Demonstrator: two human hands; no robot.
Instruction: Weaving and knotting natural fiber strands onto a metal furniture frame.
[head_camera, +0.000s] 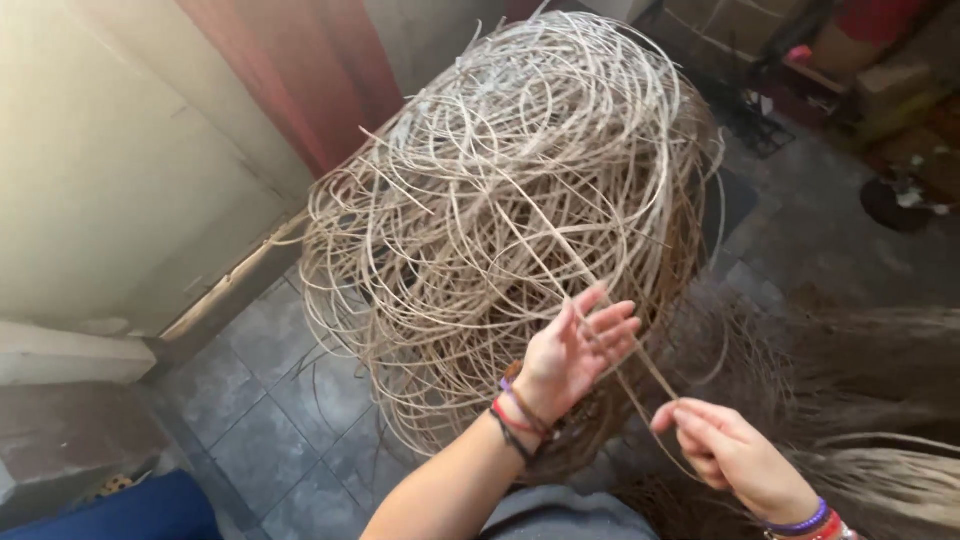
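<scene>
Tangled pale rattan coil (500, 200), thin looping strands, hands pulling one

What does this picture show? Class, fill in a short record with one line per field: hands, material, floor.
left hand: left hand open, fingers spread against the tangle
right hand: right hand pinching one thin strand
material: big tangled coil of pale cane strips
wrists: coloured bracelets
floor: grey tiles

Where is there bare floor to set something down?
Bare tiles lie left of the left hand, between the rattan tangle and the wall. The right side, by the right hand, is crowded with fibre bundles.
</scene>
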